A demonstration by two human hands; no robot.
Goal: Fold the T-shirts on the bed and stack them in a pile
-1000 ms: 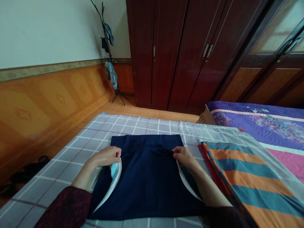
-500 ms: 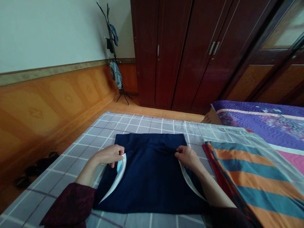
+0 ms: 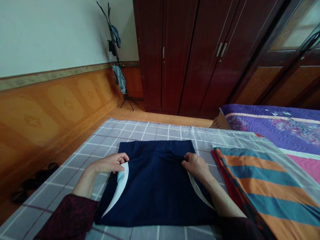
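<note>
Two closed grips on smooth navy fabric (image 3: 154, 193), left hand (image 3: 108, 163), right hand (image 3: 195, 166), curved white lining (image 3: 122, 182)

Left grip (image 3: 109, 163) and right grip (image 3: 195, 166) pinch opposite side edges of a navy cloth (image 3: 154, 190), each folded edge turned back to show a curved strip of white underside (image 3: 118, 189). Below both grips, a grey checked sheet (image 3: 78, 175) lies under the cloth. Just right of the right grip: folded orange-and-teal striped blanket (image 3: 270, 189). Beyond the grips: dark wooden wardrobe (image 3: 189, 52) and coat stand (image 3: 115, 55) hung with clothes.
</note>
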